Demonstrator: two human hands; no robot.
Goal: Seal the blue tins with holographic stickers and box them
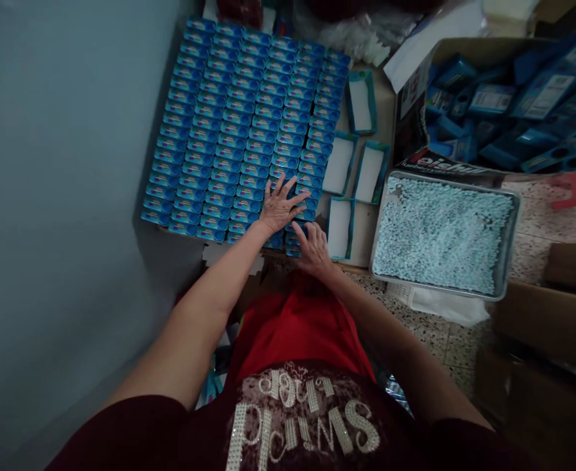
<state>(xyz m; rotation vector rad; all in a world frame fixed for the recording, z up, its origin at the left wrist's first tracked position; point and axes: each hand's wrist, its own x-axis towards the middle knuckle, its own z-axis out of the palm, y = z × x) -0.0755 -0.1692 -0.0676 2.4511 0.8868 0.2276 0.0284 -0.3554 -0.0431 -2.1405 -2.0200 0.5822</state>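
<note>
- Blue packs (234, 118) fill rows left of the metal tray (514, 229).
- Left hand (280, 208), left of the tray, lies palm down on the packs, fingers spread wide.
- Right hand (313, 250), nearer the tray, bends its fingers, thumb apart; its grip I cannot tell.

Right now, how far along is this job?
Apparently done: most blue packs, in tight columns. In hand: the near right corner, left hand spread on packs, right hand at the end column. Likely remaining: four open boxes showing only white inside, near a metal tray of pellets. Can't tell whether packs are filled.
</note>
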